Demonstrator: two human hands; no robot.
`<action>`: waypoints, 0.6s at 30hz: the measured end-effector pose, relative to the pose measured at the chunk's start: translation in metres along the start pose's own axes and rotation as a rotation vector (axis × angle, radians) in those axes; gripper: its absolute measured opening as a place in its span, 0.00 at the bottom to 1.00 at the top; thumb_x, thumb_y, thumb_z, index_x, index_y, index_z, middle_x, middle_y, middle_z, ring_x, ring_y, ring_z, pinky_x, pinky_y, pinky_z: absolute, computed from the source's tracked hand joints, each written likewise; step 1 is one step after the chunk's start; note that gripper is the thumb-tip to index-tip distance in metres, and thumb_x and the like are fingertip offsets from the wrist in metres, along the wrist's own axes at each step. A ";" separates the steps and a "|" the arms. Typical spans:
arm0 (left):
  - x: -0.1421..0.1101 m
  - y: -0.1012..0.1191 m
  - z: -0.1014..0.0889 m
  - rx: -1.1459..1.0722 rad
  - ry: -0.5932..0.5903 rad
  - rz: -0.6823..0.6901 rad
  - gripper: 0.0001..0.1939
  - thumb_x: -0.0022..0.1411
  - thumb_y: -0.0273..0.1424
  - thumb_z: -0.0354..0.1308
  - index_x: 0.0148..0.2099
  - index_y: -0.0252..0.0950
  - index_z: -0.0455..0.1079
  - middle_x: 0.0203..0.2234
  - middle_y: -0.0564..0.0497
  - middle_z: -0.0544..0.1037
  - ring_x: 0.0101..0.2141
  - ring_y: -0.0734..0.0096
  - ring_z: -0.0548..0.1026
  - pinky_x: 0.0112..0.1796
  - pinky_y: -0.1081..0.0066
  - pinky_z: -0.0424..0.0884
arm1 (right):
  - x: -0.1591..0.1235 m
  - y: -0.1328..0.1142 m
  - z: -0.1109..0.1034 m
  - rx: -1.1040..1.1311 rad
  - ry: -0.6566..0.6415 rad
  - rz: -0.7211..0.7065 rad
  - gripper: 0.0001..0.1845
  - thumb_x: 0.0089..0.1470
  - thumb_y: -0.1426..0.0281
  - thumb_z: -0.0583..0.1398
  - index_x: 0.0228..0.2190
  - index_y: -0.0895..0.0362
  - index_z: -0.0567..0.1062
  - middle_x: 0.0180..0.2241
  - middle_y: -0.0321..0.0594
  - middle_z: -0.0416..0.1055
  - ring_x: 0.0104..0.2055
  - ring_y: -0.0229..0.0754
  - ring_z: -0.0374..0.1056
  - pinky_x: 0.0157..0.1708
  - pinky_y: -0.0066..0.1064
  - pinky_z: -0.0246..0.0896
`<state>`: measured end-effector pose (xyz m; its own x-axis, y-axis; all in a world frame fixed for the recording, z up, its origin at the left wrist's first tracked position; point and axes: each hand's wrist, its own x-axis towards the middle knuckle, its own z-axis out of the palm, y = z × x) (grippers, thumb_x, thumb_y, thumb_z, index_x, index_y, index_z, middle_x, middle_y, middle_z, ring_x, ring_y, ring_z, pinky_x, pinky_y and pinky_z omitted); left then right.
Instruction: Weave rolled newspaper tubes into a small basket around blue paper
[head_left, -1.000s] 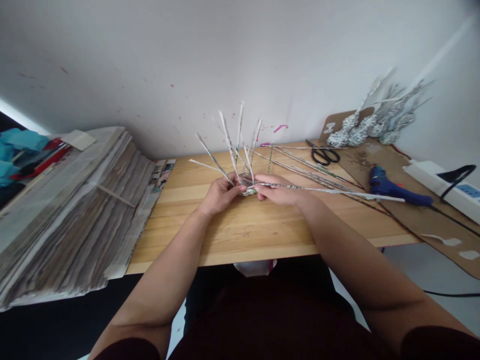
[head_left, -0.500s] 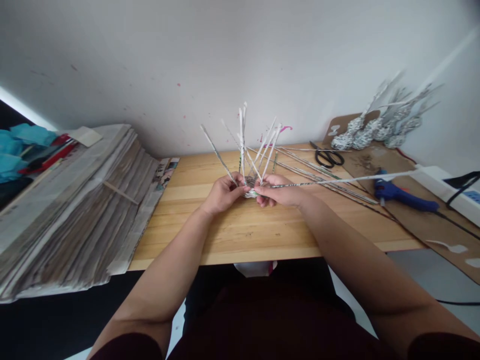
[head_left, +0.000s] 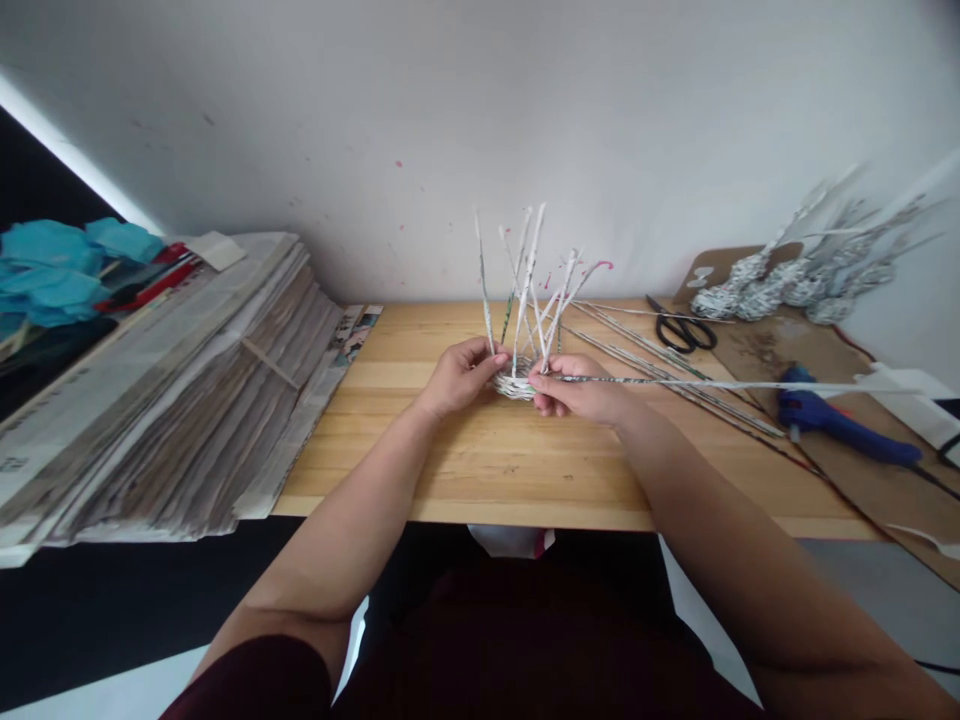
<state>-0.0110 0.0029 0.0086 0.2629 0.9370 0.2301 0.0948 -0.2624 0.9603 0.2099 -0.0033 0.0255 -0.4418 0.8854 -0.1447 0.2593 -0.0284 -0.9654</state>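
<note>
A small round basket (head_left: pixel 516 387) woven from rolled newspaper sits on the wooden table between my hands, with several paper stakes (head_left: pixel 529 270) standing up from it. My left hand (head_left: pixel 466 374) pinches its left rim, thumb and fingers closed by a stake's foot. On the opposite side my right hand (head_left: pixel 574 388) is closed on a long rolled paper strand (head_left: pixel 697 384) where it meets the rim. The strand's free length stretches far to the right, over the table and the glue gun. My right fingertips partly cover the basket's right side.
Loose paper rods (head_left: pixel 637 352) and black scissors (head_left: pixel 681 327) lie right of the basket. A blue glue gun (head_left: pixel 844 425) rests on brown cardboard (head_left: pixel 757 350), with several woven paper pieces (head_left: pixel 787 285) behind. A tall newspaper stack (head_left: pixel 202 400) stands at left. The wall (head_left: pixel 450 120) bounds the back.
The view has shifted, so the scene sits further right. My left fingers have drawn back slightly from the basket's middle to its left rim, showing more weave. My right hand keeps its hold on the strand.
</note>
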 end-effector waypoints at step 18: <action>-0.011 0.016 0.017 -0.009 0.358 0.179 0.22 0.63 0.47 0.63 0.51 0.38 0.69 0.38 0.48 0.77 0.23 0.79 0.68 0.25 0.73 0.65 | -0.001 -0.003 0.004 -0.019 0.045 0.007 0.12 0.57 0.61 0.66 0.30 0.57 0.73 0.23 0.36 0.76 0.23 0.35 0.71 0.20 0.24 0.61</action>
<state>0.0034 -0.0158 0.0184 -0.0773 0.8981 0.4329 0.0689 -0.4284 0.9010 0.2064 -0.0055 0.0273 -0.4008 0.9052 -0.1413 0.2785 -0.0266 -0.9601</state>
